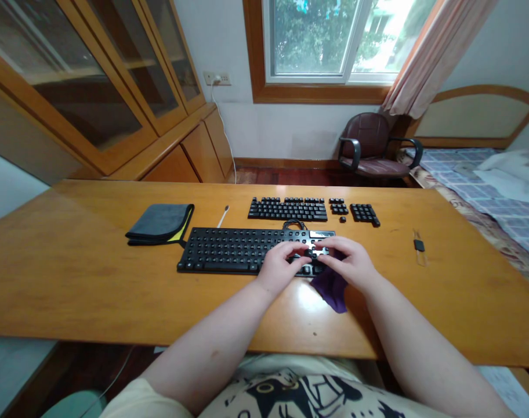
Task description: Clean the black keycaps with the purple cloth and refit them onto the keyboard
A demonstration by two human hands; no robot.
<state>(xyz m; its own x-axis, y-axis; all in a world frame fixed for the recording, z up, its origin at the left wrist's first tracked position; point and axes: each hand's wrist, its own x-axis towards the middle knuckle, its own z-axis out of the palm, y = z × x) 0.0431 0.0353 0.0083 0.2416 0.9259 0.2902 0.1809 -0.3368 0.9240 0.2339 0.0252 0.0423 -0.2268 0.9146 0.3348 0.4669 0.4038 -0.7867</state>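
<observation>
A black keyboard [229, 251] with its keycaps off lies in front of me, its small switches showing. My left hand [283, 262] is over its right part, thumb and index finger pinched about a small black keycap [310, 253]. From the other side my right hand [351, 262] comes in, its fingers bent close to the same keycap. A purple cloth [333, 290] runs from under the right hand's fingers and palm down onto the desk. Exactly how the right fingers grip the cloth is partly hidden.
Removed keycaps [286, 209] lie in rows behind the keyboard, with a number-pad group [363, 213] to their right. A folded grey cloth [160, 222] and a white-handled brush [223, 216] are at left. A wire keycap puller [419, 245] lies at right on the wooden desk [94, 284].
</observation>
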